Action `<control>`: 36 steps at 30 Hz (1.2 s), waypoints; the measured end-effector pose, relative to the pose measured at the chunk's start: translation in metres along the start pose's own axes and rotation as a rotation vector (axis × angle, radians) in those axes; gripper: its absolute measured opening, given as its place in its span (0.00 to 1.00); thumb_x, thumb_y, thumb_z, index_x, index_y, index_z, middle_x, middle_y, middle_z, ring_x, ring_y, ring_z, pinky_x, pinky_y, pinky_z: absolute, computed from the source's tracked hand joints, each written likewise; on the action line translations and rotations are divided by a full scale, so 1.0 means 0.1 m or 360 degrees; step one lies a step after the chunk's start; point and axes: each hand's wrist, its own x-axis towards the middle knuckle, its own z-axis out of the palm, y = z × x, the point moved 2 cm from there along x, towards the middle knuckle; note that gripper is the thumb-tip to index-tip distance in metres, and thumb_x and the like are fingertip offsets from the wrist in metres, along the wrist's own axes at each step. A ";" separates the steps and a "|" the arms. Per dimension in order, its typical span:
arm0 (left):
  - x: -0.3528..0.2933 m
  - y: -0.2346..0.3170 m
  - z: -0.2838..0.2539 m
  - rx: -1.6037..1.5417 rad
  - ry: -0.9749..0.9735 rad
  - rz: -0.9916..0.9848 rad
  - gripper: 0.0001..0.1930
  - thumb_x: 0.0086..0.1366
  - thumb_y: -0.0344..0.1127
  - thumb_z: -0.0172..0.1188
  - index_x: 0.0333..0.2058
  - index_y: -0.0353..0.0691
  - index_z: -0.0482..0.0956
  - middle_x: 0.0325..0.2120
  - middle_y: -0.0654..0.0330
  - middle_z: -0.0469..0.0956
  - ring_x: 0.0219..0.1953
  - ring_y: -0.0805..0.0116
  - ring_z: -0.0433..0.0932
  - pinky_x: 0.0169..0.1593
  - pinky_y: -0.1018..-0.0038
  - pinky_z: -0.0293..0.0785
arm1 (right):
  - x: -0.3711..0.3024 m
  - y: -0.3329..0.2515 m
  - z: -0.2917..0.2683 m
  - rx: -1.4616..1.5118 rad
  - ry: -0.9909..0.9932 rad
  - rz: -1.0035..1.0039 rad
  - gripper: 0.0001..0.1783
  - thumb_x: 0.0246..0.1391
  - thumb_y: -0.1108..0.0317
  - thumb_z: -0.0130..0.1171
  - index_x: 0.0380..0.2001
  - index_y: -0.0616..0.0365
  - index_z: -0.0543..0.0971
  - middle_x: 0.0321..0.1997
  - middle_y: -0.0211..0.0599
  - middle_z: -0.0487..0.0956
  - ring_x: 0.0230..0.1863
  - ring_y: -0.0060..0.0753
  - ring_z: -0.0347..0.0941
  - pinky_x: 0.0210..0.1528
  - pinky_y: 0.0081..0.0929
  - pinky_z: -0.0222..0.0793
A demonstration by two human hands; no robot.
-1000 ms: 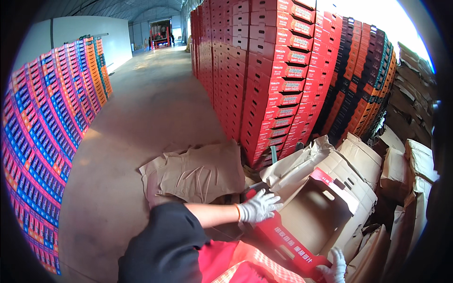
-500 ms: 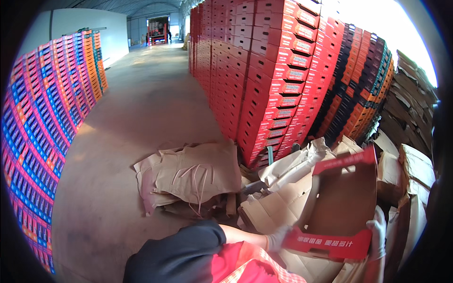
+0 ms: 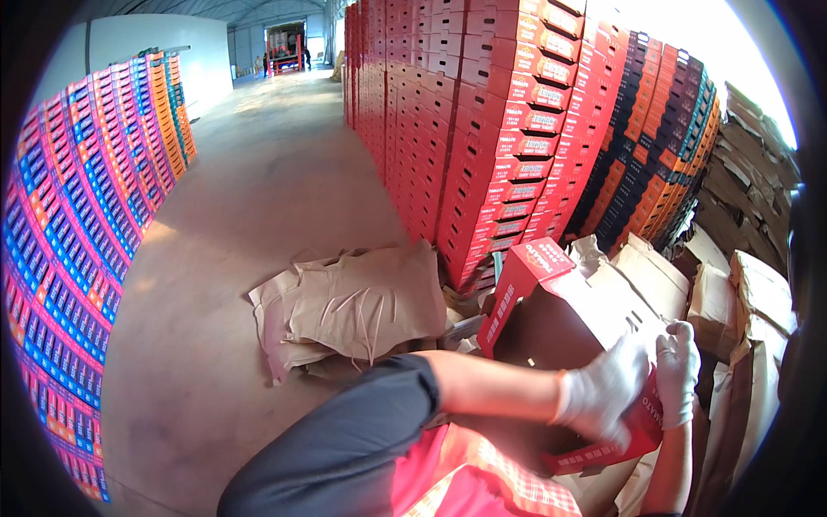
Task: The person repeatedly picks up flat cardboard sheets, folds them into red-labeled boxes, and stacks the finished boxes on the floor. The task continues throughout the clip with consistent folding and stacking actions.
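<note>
An open red cardboard box with a brown inside lies tilted before me at the lower right, over loose brown cardboard. My left hand, in a white glove and somewhat blurred, reaches across the box and grips the wall near its right corner. Right beside it, my right hand, also gloved in white, has its fingers curled on the outside of that same corner. My left forearm and hand hide part of the box's inside and near end.
Brown paper sheets lie on the floor left of the box. Tall stacks of red boxes rise ahead, with dark and orange crates behind. Flattened cardboard piles up on the right. Colourful box stacks line the left.
The box has turned and tipped, with its printed end now toward the far left. My left hand has moved from the near left corner across to the right, close to my right hand.
</note>
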 end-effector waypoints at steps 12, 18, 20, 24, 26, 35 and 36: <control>0.54 -0.39 0.11 -0.0027 -0.0142 0.0270 0.46 0.33 0.78 0.64 0.30 0.32 0.80 0.30 0.44 0.79 0.37 0.49 0.78 0.42 0.60 0.73 | -0.24 0.14 -0.64 -0.0432 -0.0283 0.0059 0.16 0.56 0.65 0.58 0.17 0.61 0.75 0.17 0.53 0.72 0.21 0.55 0.74 0.24 0.45 0.66; 0.53 -0.48 0.28 -0.0146 -0.0020 0.0265 0.48 0.29 0.78 0.65 0.29 0.30 0.79 0.29 0.48 0.77 0.37 0.52 0.75 0.45 0.64 0.69 | -0.09 0.16 -0.38 -0.0893 -0.0677 -0.0454 0.14 0.55 0.65 0.54 0.18 0.56 0.70 0.15 0.47 0.71 0.20 0.56 0.70 0.25 0.49 0.62; 0.47 -0.45 0.35 -0.0162 0.0370 0.0238 0.42 0.29 0.76 0.65 0.25 0.35 0.82 0.25 0.48 0.78 0.33 0.52 0.76 0.43 0.62 0.68 | -0.09 0.23 -0.26 -0.0918 -0.0308 -0.0633 0.11 0.53 0.67 0.55 0.20 0.57 0.70 0.19 0.48 0.72 0.24 0.55 0.71 0.30 0.50 0.64; 0.35 -0.36 0.38 -0.0329 0.0374 0.0083 0.43 0.31 0.72 0.68 0.29 0.30 0.80 0.32 0.44 0.77 0.39 0.49 0.75 0.47 0.62 0.68 | -0.04 0.57 0.07 -0.0533 -0.0485 -0.0126 0.10 0.49 0.66 0.59 0.21 0.60 0.76 0.21 0.50 0.76 0.27 0.60 0.74 0.31 0.47 0.69; 0.34 -0.36 0.30 -0.0388 0.0316 0.0053 0.46 0.32 0.72 0.68 0.35 0.28 0.78 0.36 0.43 0.77 0.41 0.49 0.74 0.48 0.62 0.68 | 0.07 0.67 0.16 -0.0374 -0.0547 0.0044 0.07 0.50 0.71 0.58 0.22 0.63 0.79 0.20 0.46 0.78 0.23 0.42 0.75 0.30 0.36 0.71; 0.41 -0.92 0.38 -0.1944 0.0320 -0.0275 0.39 0.72 0.59 0.45 0.67 0.29 0.55 0.64 0.42 0.59 0.67 0.54 0.56 0.69 0.66 0.52 | -0.09 -0.40 -0.05 -0.0262 -0.1212 -0.0339 0.47 0.28 0.51 0.73 0.56 0.60 0.72 0.50 0.51 0.74 0.48 0.55 0.73 0.51 0.45 0.71; 0.34 -0.93 0.42 -0.2150 0.0256 -0.0259 0.36 0.72 0.56 0.47 0.65 0.30 0.59 0.58 0.44 0.68 0.61 0.55 0.65 0.64 0.65 0.60 | -0.06 -0.44 -0.06 -0.0175 -0.1269 -0.0135 0.43 0.28 0.60 0.70 0.54 0.61 0.72 0.44 0.50 0.76 0.46 0.50 0.75 0.50 0.41 0.72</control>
